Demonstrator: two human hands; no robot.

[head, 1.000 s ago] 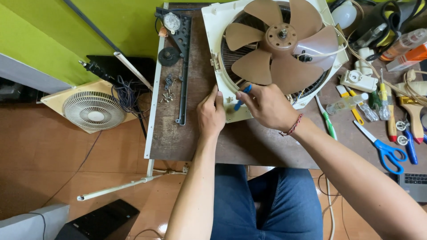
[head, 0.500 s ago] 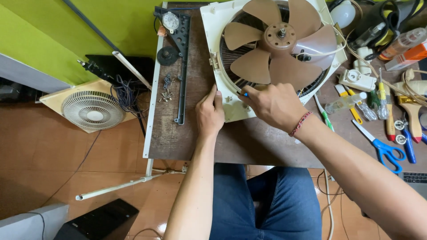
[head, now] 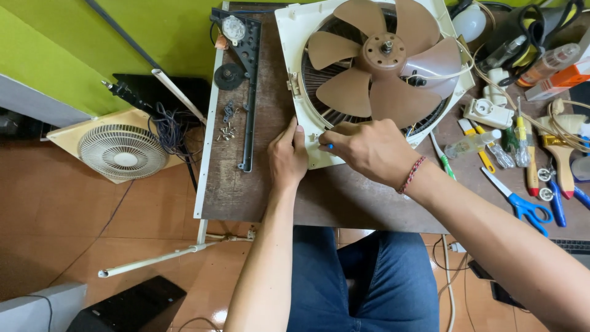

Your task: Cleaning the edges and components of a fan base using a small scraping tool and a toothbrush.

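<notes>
A square cream fan housing (head: 294,55) with a brown five-blade propeller (head: 384,58) lies flat on the dark wooden table (head: 344,197). My left hand (head: 287,157) presses on the housing's near left corner, fingers curled against its edge. My right hand (head: 369,147) is closed around a small tool with a blue handle (head: 330,146), its tip at that same corner. A red braided band circles my right wrist.
A black metal bracket (head: 248,92) and loose screws (head: 228,130) lie left of the housing. Blue scissors (head: 522,203), pliers, brushes, screwdrivers and a white plug (head: 488,112) crowd the table's right side. A small cream fan (head: 123,154) sits on the floor at left.
Both hands stay at the housing's near left corner. My right hand has shifted slightly left and lower over the blue-handled tool, hiding more of it.
</notes>
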